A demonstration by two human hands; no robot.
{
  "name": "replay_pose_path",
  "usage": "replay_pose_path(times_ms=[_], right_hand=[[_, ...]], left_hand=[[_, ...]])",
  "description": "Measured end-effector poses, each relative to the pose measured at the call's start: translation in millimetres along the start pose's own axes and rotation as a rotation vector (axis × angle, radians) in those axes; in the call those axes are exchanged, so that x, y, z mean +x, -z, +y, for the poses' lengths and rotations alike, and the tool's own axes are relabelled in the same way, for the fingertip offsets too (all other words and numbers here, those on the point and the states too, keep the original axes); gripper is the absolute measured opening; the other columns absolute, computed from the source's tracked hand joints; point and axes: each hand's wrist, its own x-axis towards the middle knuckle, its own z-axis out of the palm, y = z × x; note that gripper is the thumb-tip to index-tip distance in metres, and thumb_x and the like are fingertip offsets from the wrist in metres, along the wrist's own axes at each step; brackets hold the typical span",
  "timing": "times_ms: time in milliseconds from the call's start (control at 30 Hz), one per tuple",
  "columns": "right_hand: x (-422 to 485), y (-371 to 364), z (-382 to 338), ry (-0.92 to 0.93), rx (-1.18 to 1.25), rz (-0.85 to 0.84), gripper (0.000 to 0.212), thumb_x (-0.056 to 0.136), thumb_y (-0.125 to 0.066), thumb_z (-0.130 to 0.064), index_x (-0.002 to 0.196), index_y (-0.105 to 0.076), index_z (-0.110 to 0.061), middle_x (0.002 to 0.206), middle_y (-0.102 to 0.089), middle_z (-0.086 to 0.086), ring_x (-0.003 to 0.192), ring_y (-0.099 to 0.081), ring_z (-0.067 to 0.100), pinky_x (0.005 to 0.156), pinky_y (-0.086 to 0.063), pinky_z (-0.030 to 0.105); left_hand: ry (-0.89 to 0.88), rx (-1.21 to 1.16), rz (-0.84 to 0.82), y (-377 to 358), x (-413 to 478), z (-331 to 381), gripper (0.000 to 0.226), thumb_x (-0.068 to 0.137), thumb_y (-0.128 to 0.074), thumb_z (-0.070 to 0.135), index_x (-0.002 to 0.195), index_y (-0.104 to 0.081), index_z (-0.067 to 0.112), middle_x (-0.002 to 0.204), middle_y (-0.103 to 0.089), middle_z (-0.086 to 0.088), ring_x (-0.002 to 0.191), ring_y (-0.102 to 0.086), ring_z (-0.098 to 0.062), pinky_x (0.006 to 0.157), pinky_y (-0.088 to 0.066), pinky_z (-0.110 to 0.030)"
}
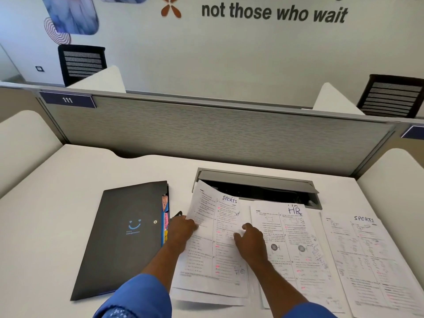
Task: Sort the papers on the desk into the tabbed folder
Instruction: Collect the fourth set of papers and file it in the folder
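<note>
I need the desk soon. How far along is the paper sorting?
Hardly begun. Nothing looks filed: the tabbed folder lies shut. In hand: the left hand lifts the left edge of the left SPORTS sheet while the right hand rests on it. Left: that pile, the HR sheet and the right SPORTS sheet.

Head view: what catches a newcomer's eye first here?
Two bare hands, left hand and right hand, press on the white printed sheet headed SPORTS at centre. Left of it lies the closed dark grey tabbed folder; right of it, the sheet marked HR.
</note>
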Motion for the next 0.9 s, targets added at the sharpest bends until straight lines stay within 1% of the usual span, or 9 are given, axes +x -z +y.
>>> replay_pose_path(times_ms=[133,233,333,433,500,600,700,800,900], right_hand=[[1,2,1,-0.019,0.064,0.025,0.058,0.092,-0.062,-0.04,0.136,-0.051,-0.004,0.13,-0.063,0.015,0.121,-0.059,0.029,0.098,-0.048,0.035],[5,7,0,-0.076,0.236,-0.003,0.062,0.092,-0.063,-0.041,0.138,-0.048,-0.003,0.13,-0.063,0.016,0.121,-0.059,0.031,0.096,-0.046,0.033],[10,14,0,-0.167,0.575,-0.133,0.046,0.089,-0.066,-0.032,0.129,-0.057,-0.011,0.125,-0.066,0.006,0.111,-0.065,0.025,0.097,-0.051,0.037],[13,18,3,-0.165,0.792,-0.294,0.027,0.086,-0.067,-0.012,0.114,-0.068,-0.009,0.11,-0.076,0.007,0.1,-0.072,0.028,0.097,-0.054,0.05],[13,21,1,-0.141,0.803,-0.316,0.026,0.086,-0.065,-0.007,0.111,-0.068,-0.01,0.105,-0.077,0.007,0.1,-0.072,0.031,0.097,-0.053,0.055],[13,26,1,-0.096,0.793,-0.286,0.025,0.087,-0.061,-0.002,0.108,-0.068,-0.012,0.106,-0.077,0.008,0.096,-0.074,0.029,0.091,-0.057,0.05],[14,31,5,-0.077,0.803,-0.234,0.025,0.086,-0.06,0.0,0.102,-0.071,-0.015,0.101,-0.078,0.005,0.091,-0.075,0.027,0.087,-0.059,0.051],[15,35,4,-0.054,0.815,-0.196,0.027,0.086,-0.06,0.001,0.103,-0.072,-0.016,0.103,-0.077,0.005,0.092,-0.075,0.027,0.087,-0.059,0.05],[14,43,-4,-0.021,0.889,-0.136,0.028,0.088,-0.058,0.005,0.104,-0.071,-0.014,0.103,-0.076,0.009,0.091,-0.074,0.029,0.079,-0.061,0.044]], left_hand=[[-0.024,-0.068,-0.035,13,3,0,0.014,0.081,-0.065,0.002,0.095,-0.065,0.006,0.096,-0.07,-0.017,0.085,-0.069,-0.034,0.083,-0.058,-0.051],[-0.023,-0.173,-0.095,20,-1,2,0.016,0.084,-0.065,-0.003,0.099,-0.065,0.001,0.096,-0.071,-0.019,0.086,-0.07,-0.038,0.081,-0.058,-0.052],[-0.032,-0.262,-0.16,24,-4,3,0.017,0.085,-0.064,-0.004,0.101,-0.065,0.001,0.097,-0.073,-0.02,0.088,-0.07,-0.04,0.078,-0.058,-0.053],[-0.067,-0.298,-0.181,22,-7,5,0.017,0.084,-0.065,-0.005,0.099,-0.065,0.002,0.096,-0.073,-0.018,0.087,-0.071,-0.039,0.076,-0.059,-0.05],[-0.081,-0.308,-0.175,20,-6,5,0.018,0.083,-0.066,-0.005,0.1,-0.065,0.002,0.096,-0.074,-0.017,0.085,-0.072,-0.038,0.077,-0.059,-0.05],[-0.091,-0.321,-0.199,17,-5,6,0.023,0.081,-0.067,-0.004,0.103,-0.065,0.001,0.096,-0.075,-0.017,0.085,-0.072,-0.038,0.078,-0.059,-0.051],[-0.107,-0.331,-0.23,15,-7,7,0.025,0.08,-0.068,-0.006,0.104,-0.065,0.001,0.097,-0.075,-0.017,0.086,-0.072,-0.039,0.079,-0.058,-0.053],[-0.14,-0.345,-0.234,14,-6,8,0.028,0.078,-0.069,-0.006,0.105,-0.066,0.001,0.1,-0.074,-0.017,0.089,-0.071,-0.041,0.083,-0.055,-0.059],[-0.211,-0.364,-0.213,10,-9,13,0.027,0.079,-0.068,-0.003,0.106,-0.065,0.003,0.1,-0.074,-0.016,0.088,-0.071,-0.04,0.082,-0.056,-0.058]])
